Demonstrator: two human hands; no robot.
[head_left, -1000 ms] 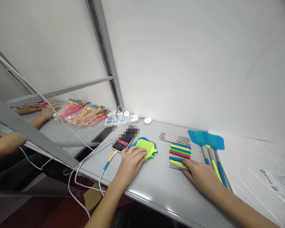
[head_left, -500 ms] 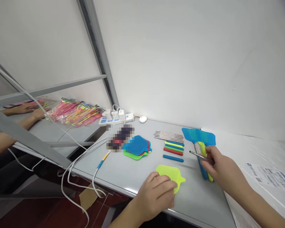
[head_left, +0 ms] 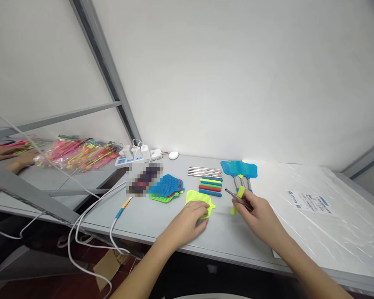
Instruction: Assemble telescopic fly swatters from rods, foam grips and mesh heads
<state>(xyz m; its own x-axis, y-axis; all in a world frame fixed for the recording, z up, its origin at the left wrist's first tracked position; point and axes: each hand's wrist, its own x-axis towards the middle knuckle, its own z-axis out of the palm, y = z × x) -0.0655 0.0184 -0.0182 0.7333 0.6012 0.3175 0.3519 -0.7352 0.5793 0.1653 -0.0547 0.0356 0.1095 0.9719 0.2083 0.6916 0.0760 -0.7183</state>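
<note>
My left hand has its fingers laid over a yellow-green fly swatter head, gripping it near the table's front edge; its short neck points right. In my right hand is a thin metal rod, its free end pointing up and left. A yellow-green handle tube crosses behind the rod at these fingers. Beyond that hand lie blue swatters with metal shafts, their handles partly hidden. Between my hands and the wall are several coloured handle tubes and a row of metal rods.
Stacked swatter heads lie left, beside a pixelated dark object. Behind are a power strip, white cables and a white mouse-shaped object. White plastic wrapping covers the right. A co-worker's hands touch bagged colourful sticks.
The view has shifted right and back. My left hand and the yellow-green head are nearer the handle tubes. My right hand has moved toward me with the rod, uncovering the swatter shafts.
</note>
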